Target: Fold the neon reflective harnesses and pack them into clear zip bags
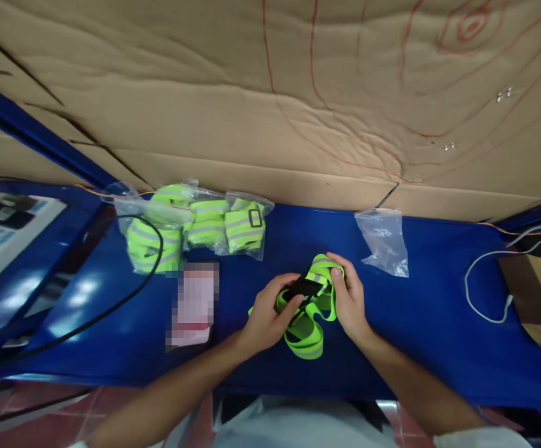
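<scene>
Creased brown cardboard (298, 93), scrawled with red lines, stands as a wall behind a glossy blue tabletop (438, 323). Near the middle of its front edge, both hands meet on a neon-green reflective strap (310, 350) — its loose loops rest on the tabletop between the wrists, while its upper part is lifted in the fingers. The left hand (263, 317) has its grip closed on the black buckle (304, 287) that sits on the strap, thumb on top and fingers beneath as far as can be seen. The right hand (351, 298) has its grip closed round the top loop just beside the buckle, fingertips curled over the webbing.

Behind and to the left lie clear bags of folded straps (200, 224) of the same green, side by side and touching; a black cable (112, 308) curves across the leftmost one. A pixelated card (193, 305) lies flat between those bags and the left hand. An empty clear bag (385, 242) lies crumpled to the right of the hands, near but apart. Farther right, a white cable (480, 298) loops toward a cardboard box (536, 298).

Judging from the hold, the work goes best if the buckle is held flat and steady while the other hand guides the webbing without a twist — and if the trailing loops lie slack on the tabletop, where they are less likely to tangle or catch.
</scene>
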Available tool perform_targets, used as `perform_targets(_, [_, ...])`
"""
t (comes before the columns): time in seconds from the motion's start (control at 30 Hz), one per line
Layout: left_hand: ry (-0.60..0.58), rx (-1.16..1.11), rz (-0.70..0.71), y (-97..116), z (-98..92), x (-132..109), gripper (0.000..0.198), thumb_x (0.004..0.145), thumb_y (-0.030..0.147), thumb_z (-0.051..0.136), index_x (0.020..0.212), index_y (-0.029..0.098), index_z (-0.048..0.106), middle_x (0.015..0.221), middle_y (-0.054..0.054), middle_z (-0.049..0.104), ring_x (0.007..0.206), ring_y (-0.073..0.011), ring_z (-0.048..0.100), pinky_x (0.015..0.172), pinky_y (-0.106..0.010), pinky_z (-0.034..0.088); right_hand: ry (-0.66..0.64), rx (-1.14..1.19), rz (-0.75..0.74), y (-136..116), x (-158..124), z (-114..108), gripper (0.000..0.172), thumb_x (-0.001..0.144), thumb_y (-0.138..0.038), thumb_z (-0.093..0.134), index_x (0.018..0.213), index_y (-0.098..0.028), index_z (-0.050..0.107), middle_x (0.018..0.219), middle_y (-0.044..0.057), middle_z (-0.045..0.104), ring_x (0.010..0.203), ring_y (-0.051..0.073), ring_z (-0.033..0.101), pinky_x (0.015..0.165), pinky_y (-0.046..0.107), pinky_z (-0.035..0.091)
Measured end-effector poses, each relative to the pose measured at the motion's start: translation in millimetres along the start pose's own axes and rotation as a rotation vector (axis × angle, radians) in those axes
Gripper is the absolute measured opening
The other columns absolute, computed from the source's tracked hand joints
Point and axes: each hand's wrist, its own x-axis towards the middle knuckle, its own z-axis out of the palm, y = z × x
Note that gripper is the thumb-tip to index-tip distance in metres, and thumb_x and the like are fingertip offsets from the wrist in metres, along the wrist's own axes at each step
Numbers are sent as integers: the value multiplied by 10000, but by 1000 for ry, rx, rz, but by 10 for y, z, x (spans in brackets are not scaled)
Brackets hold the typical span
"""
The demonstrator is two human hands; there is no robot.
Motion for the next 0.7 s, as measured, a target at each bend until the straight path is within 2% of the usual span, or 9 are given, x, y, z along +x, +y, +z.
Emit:
perform_targets(0.23, [42, -38, 186, -37, 5, 39, 283, 1007, 364, 689, 1233, 199, 645, 1082, -59, 759, 946, -162, 735, 855, -257, 571, -12, 1, -113, -95, -2, -20, 395, 1068, -536, 580, 1311, -252, 708, 1307, 66, 738, 1164, 221, 706, 1047, 399, 552])
perform_targets(0.3, [33, -50, 201, -65, 26, 30, 272, 1016, 355, 678, 1229, 198, 619, 1070, -53, 750, 924, -149, 727, 838, -246, 563, 0, 32, -107, -87, -23, 4, 409, 1075, -547, 562, 1316, -247, 701, 1310, 68, 733, 1162, 217, 700, 1049, 395, 544])
perform_targets(0.47, [-5, -48, 110, -111, 34, -27, 273, 1025, 353, 667, 1252, 218, 596, 1098, -43, 732, 971, -147, 720, 866, -246, 555, 16, 68, 17, -8, -81, 72, 425, 1061, -583, 570, 1264, -241, 719, 1294, 71, 739, 1172, 236, 695, 1078, 431, 523])
perform_targets(0.6, [-28, -29, 40, -111, 23, -75, 243, 1028, 342, 659, 1245, 242, 611, 1103, -27, 718, 950, -137, 709, 838, -237, 549, 10, 69, 91, 38, -91, 63, 408, 1063, -574, 572, 1251, -248, 730, 1257, 72, 755, 1110, 236, 716, 994, 417, 557])
perform_targets(0.7, [-48, -45, 4, -61, 13, -83, 247, 1029, 363, 650, 1235, 235, 607, 1064, -25, 713, 894, -136, 692, 790, -239, 538, -5, 71, 112, 28, -71, 42, 416, 1051, -592, 585, 1226, -249, 742, 1241, 76, 758, 1101, 246, 715, 989, 430, 559])
